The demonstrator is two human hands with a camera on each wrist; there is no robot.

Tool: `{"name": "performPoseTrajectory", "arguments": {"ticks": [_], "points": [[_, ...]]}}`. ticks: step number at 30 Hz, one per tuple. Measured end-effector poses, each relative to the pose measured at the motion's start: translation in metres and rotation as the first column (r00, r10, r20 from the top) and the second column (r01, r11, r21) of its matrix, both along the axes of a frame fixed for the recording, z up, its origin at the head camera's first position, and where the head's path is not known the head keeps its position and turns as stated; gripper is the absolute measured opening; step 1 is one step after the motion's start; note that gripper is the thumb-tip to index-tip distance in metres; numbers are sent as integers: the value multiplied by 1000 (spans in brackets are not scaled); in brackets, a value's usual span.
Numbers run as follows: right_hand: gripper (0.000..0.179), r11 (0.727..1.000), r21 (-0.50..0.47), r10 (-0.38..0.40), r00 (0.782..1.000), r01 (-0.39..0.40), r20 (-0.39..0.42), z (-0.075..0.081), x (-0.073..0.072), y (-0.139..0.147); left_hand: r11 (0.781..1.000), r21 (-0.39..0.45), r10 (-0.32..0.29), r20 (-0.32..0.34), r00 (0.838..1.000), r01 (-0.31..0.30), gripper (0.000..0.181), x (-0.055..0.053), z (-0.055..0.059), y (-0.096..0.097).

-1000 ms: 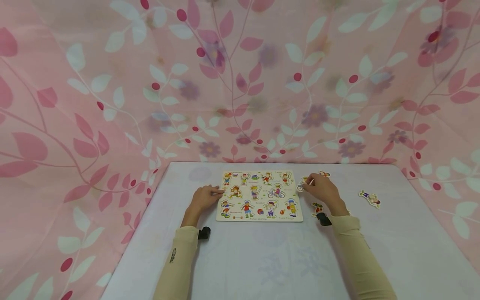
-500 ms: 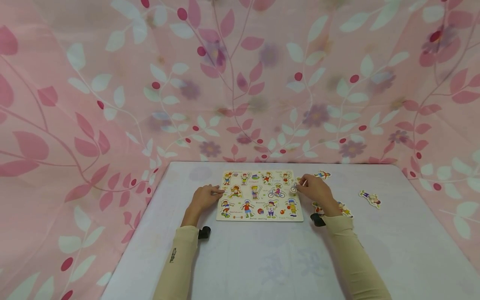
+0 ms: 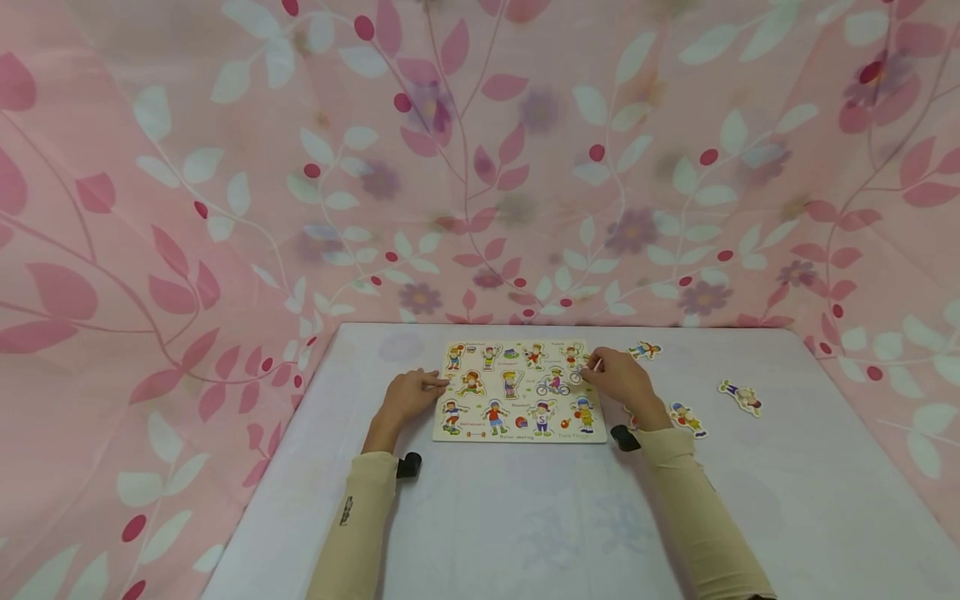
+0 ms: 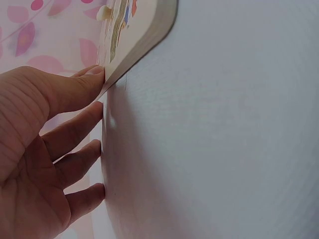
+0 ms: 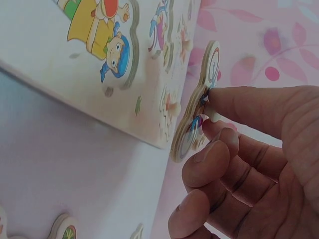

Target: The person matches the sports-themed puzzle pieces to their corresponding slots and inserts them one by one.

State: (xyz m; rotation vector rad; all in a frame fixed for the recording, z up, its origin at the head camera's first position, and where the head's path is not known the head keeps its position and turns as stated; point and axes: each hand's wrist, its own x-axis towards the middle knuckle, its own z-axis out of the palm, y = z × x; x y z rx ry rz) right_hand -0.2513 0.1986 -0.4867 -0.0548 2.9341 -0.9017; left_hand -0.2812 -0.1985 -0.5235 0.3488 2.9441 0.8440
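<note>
A pale wooden puzzle board (image 3: 529, 390) with printed sport figures lies on the table. At its left edge is my left hand (image 3: 409, 395); in the left wrist view the thumb (image 4: 82, 92) touches the board's edge, while the other fingers extend down to the white tabletop. My right hand (image 3: 621, 383) pinches a cut-out bicycle puzzle piece (image 5: 186, 134) between thumb and fingers. This piece is over the board's upper right part, tilted on edge in the right wrist view. Its rider picture is mostly hidden by the fingers. Figure pieces, such as one in a blue cap (image 5: 115, 57), sit on the board.
Loose figure pieces lie right of the board: one near the back (image 3: 644, 350), one farther right (image 3: 741, 398), and one by the right wrist (image 3: 686, 419), with another partly hidden by the arm. A pink floral cloth (image 3: 480, 208) hangs behind the white table (image 3: 510, 517).
My right hand has moved left with the bicycle piece, from beside the board to over its right part. Loose pieces behind the hand now show more. The left hand has stayed still.
</note>
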Motion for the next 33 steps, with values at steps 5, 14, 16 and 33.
{"name": "performPoseTrajectory", "arguments": {"ticks": [5,14,16,33], "points": [[22,1000,-12,4,1000,-4,4,-1,-2,-5,1000,2,1,-5,1000,-1,22,-1,-1,0],[20,999,9,32,999,-32,4,0,-4,-17,1000,1,7,-13,1000,-7,22,-2,-4,-1],[20,999,13,41,999,-41,2,1,-4,-20,1000,4,6,-13,1000,-6,22,-2,-4,-1],[21,997,29,77,997,-78,21,-5,-12,-40,1000,2,0,-19,1000,0,21,-2,-4,-1]]}}
